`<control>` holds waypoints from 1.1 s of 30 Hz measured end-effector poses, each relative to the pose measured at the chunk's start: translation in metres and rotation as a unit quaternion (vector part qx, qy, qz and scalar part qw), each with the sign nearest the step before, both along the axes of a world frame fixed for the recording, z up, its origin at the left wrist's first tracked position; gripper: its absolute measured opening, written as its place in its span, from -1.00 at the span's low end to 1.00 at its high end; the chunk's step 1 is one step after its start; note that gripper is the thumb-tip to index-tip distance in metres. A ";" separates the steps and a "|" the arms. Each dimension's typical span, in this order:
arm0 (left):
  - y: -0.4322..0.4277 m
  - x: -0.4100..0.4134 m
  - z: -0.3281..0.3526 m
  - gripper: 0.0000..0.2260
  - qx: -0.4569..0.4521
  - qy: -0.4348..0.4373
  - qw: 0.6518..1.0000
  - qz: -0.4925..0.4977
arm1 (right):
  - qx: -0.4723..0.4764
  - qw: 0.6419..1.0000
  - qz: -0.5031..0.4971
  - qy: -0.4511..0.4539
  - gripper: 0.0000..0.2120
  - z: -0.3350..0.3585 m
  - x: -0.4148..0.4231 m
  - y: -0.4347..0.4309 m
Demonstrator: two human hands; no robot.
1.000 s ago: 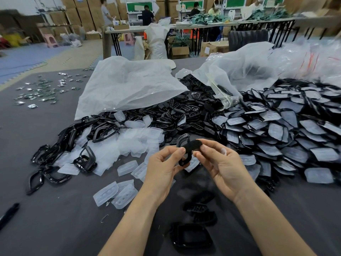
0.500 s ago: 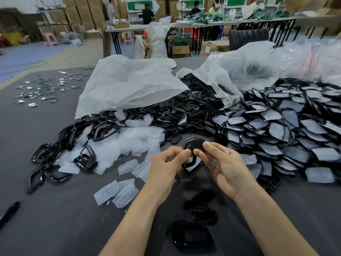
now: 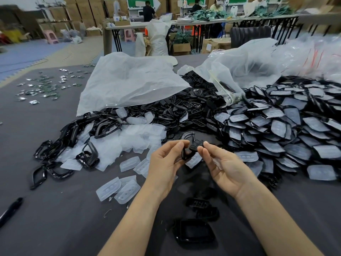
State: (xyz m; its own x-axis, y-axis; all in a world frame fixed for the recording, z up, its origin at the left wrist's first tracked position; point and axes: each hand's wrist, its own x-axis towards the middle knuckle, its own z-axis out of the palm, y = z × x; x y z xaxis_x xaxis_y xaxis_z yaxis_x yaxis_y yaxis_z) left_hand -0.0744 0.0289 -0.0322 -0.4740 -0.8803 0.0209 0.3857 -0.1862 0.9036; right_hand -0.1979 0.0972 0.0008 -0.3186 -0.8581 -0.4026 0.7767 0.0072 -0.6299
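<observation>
Lighting's pretty flat here: soft indoor overhead light, nothing harsh, and a bit dim overall since the dark grey surface (image 3: 55,218) soaks it up. Shadows are faint, just a soft smudge under the left hand (image 3: 164,163) and right hand (image 3: 227,169). The clear bag (image 3: 129,84) catches a milky glare, and the glossy black frames (image 3: 88,156) show small shiny highlights. The middle is sharp, so the black part (image 3: 191,146) in the fingers (image 3: 177,145) reads fine. Near the bottom edge the black shell (image 3: 193,231) goes soft, and the far-right bags (image 3: 313,58) smear into blur. There's wide-angle bend at the edges too, and the far tables (image 3: 239,19) curve.
</observation>
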 end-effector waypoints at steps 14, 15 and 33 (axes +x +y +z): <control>-0.001 0.000 0.000 -0.70 0.004 -0.001 1.000 0.007 | -0.026 1.000 -0.002 0.004 -0.88 -0.001 0.000 0.000; -0.001 0.000 0.000 -0.71 0.003 0.000 1.000 0.005 | -0.028 1.000 0.007 0.013 -0.86 -0.001 0.001 0.001; 0.000 -0.001 -0.001 -0.62 0.002 0.023 1.000 -0.015 | 0.038 0.962 -0.045 0.268 -0.86 -0.007 0.000 0.000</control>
